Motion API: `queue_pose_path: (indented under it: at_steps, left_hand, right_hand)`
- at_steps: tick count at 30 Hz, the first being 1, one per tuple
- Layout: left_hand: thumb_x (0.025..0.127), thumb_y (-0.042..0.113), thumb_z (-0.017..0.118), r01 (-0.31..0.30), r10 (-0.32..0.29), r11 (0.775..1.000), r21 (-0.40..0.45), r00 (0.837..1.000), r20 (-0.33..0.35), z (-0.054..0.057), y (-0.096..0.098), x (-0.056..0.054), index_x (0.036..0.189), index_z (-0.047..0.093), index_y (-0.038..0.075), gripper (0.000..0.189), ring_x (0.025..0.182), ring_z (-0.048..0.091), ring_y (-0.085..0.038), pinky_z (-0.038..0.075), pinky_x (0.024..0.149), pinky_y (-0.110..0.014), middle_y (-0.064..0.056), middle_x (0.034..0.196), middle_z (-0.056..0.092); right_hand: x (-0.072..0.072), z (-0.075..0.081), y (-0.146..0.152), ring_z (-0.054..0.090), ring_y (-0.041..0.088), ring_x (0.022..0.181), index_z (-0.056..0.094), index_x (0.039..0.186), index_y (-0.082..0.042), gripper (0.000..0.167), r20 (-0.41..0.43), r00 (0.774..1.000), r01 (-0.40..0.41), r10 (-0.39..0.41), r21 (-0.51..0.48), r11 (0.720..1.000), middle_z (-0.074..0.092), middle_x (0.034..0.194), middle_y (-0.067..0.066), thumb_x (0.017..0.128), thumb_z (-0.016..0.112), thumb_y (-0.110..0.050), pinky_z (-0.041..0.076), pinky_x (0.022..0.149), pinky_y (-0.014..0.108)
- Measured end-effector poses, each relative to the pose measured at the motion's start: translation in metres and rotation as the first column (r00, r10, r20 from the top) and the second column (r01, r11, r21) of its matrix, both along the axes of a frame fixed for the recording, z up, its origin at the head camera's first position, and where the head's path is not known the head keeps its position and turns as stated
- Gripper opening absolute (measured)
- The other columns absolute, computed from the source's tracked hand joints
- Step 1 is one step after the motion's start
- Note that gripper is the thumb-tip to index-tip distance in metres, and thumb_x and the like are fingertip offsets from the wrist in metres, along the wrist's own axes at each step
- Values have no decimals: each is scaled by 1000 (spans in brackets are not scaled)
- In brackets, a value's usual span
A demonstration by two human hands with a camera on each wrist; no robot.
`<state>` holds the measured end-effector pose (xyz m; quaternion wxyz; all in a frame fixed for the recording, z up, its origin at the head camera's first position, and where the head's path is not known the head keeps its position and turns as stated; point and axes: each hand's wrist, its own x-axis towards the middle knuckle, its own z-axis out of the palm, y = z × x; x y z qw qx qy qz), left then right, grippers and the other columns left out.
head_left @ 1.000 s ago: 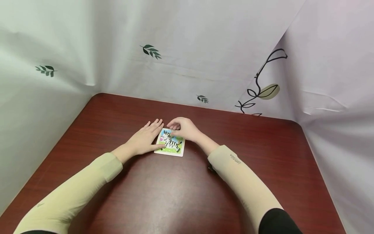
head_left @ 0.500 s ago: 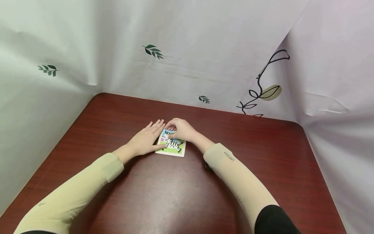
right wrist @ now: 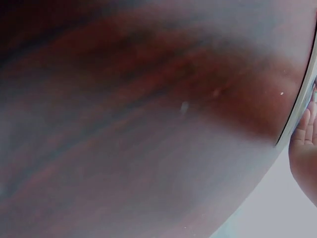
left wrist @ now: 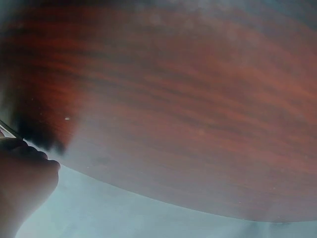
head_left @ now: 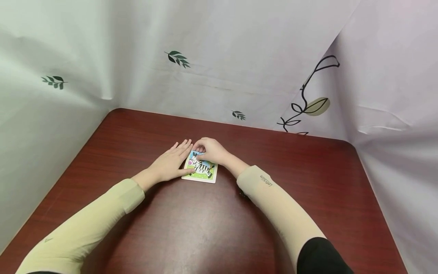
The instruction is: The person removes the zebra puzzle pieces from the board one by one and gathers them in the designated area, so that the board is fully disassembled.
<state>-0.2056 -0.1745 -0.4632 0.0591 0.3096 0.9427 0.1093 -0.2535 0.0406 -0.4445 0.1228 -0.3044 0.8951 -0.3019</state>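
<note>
A small square picture board, seemingly a jigsaw puzzle (head_left: 202, 176) with a zebra on green and blue and a pale border, lies flat on the table in the head view. My left hand (head_left: 167, 163) lies along its left side, fingers straight and thumb reaching over its lower left part. My right hand (head_left: 213, 151) is over the far edge with bent fingers, its thumb on or just above the picture. The hand hides the upper right part, and whether it pinches a piece is unclear. In the right wrist view, fingers (right wrist: 308, 126) show beside the board's edge (right wrist: 298, 106).
The dark red wooden table (head_left: 191, 228) has rounded far corners. A pale curtain (head_left: 219, 68) with leaf prints surrounds its left, far and right sides. The left wrist view mostly holds tabletop (left wrist: 188, 109), with part of the left hand (left wrist: 27, 181) at the left edge.
My right hand has shifted left over the far part of the board, towards my left hand, then stayed nearly still. My left hand and the board keep their places.
</note>
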Motion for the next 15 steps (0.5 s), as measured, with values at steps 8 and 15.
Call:
queue_pose_path:
  at_steps: [8, 15]
  left_hand:
    - [99, 60, 65, -10, 10, 1000, -10, 1000, 16, 1, 0, 0, 165, 26, -6, 101, 166, 17, -36, 13, 137, -55, -21, 177, 17]
    - [99, 62, 64, -7, 7, 1000, -30, 1000, 7, 2, 0, -1, 165, 26, -6, 102, 166, 17, -36, 13, 137, -54, -21, 177, 18]
  right_hand:
    - [0, 3, 1, 66, 16, 90, 75, 108, -6, 18, -6, 1000, 16, -16, -57, 998, 73, 99, 7, 92, 83, -9, 55, 80, 18]
    - [-4, 8, 10, 70, 18, 89, 78, 105, -5, 9, 85, 996, 51, -34, -204, 978, 77, 98, 11, 96, 79, -9, 55, 79, 17]
